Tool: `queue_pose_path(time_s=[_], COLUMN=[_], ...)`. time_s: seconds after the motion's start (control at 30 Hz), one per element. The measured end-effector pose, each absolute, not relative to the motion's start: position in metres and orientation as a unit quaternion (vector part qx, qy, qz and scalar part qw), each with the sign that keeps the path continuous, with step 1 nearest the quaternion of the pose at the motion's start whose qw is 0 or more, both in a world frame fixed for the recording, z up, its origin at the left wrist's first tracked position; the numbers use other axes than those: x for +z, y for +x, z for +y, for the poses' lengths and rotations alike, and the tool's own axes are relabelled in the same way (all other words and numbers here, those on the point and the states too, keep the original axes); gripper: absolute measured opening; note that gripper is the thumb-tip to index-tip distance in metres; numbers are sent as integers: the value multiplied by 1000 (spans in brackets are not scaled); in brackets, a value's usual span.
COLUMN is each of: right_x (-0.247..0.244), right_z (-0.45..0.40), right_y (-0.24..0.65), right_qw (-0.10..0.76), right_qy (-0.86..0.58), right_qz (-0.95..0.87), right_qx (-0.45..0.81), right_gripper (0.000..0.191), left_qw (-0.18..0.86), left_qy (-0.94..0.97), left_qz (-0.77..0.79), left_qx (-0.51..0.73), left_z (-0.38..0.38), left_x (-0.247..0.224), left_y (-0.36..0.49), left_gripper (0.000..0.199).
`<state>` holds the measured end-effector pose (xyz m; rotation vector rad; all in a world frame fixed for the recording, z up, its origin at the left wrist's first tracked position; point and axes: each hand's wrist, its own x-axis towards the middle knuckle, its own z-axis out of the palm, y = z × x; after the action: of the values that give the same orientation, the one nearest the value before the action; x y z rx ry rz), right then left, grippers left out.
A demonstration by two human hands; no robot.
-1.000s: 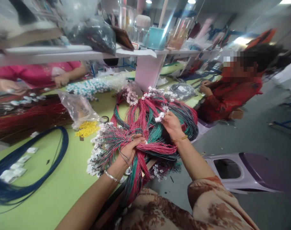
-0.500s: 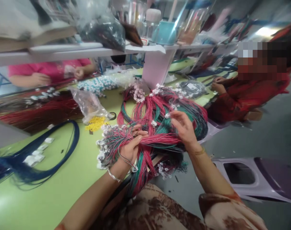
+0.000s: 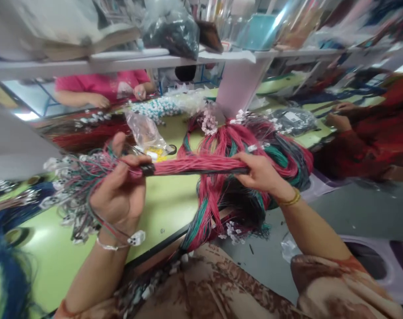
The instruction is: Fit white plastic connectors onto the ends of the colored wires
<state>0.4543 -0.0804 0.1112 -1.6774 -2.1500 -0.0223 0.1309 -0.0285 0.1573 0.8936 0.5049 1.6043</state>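
Observation:
A bundle of red and black wires (image 3: 195, 165) stretches level between my two hands. My left hand (image 3: 123, 186) is wrapped round its left end, beside a dark band on the bundle. White connectors (image 3: 71, 190) fan out left of that hand, and one wire with a connector (image 3: 137, 238) hangs over my wrist. My right hand (image 3: 259, 173) is closed round the bundle's right part, thumb and fingers pressed together. Behind and below the bundle lies a big pile of red, green and black wires (image 3: 234, 137) with white connectors.
A clear plastic bag (image 3: 146, 130) and yellow pieces (image 3: 158, 153) lie on the green table (image 3: 175, 204). Blue wires (image 3: 15, 270) are at the left. A shelf (image 3: 122, 64) with bags runs across the back. A person in pink (image 3: 98, 88) sits opposite; another in red (image 3: 370, 133) is at right.
My left hand has moved left with the connector end, drawing the bundle out straight from the pile. My right hand, loosely raised before, has closed round the bundle. The camera view has shifted.

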Motion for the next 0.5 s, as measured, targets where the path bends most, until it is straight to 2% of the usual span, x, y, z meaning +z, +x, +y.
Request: queue_pose_path(time_s=[0.1, 0.2, 0.33, 0.4, 0.5], right_x=[107, 83, 63, 69, 92], right_z=[-52, -31, -21, -20, -18], right_y=[430, 405, 392, 390, 377], right_qw=[140, 41, -83, -113, -127], right_qy=[-583, -577, -557, -529, -472], right_qz=[-800, -815, -826, -841, -872], right_qx=[-26, -20, 9, 29, 27], right_gripper=[24, 21, 28, 31, 51], left_qw=[517, 499, 554, 589, 628], left_qy=[380, 324, 170, 106, 69], left_qz=[257, 350, 414, 416, 406], left_qx=[723, 724, 701, 685, 660], left_z=[-23, -14, -8, -11, -21], left_x=[147, 109, 56, 43, 37], left_y=[112, 97, 86, 83, 78], left_gripper=[8, 14, 11, 13, 15])
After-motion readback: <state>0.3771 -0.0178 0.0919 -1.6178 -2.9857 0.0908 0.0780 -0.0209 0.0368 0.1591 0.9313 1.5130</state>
